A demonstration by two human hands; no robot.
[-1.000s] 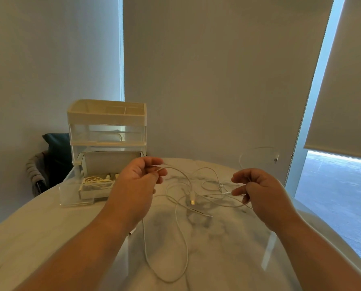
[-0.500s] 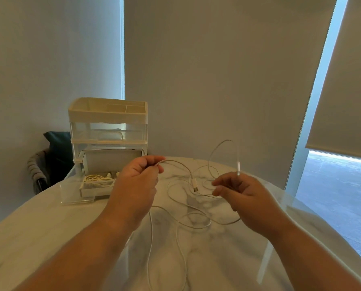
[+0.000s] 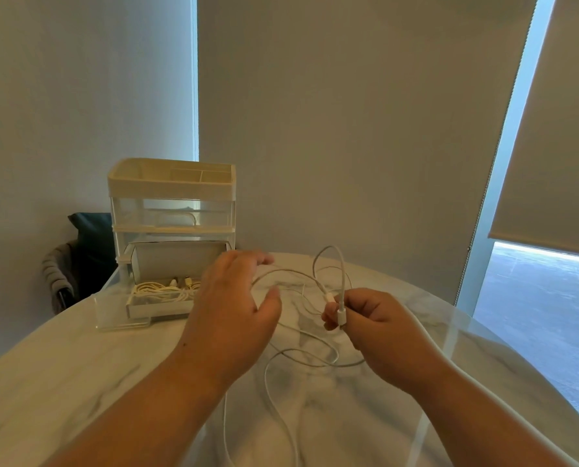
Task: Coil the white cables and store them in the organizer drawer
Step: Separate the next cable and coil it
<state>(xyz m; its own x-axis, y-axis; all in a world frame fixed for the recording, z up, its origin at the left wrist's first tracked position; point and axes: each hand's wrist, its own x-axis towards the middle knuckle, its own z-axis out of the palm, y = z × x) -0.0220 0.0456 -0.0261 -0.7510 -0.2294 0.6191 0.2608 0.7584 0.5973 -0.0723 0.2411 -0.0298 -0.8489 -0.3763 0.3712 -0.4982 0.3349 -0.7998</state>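
Whereas white cable [image 3: 343, 274] was pinched by left hand [image 3: 234, 308] half second ago, it is now released, fingers spread above strand. Connector end is pinched by right hand [image 3: 375, 325], loop raised; rest lies sprawled on table [image 3: 79, 382]. Coiling judged barely begun; drawer [image 3: 119, 315] stands open.

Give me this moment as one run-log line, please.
phase: coiling | right hand: pinches white cable at connector | left hand: open above table | organizer drawer: open, coiled cables inside
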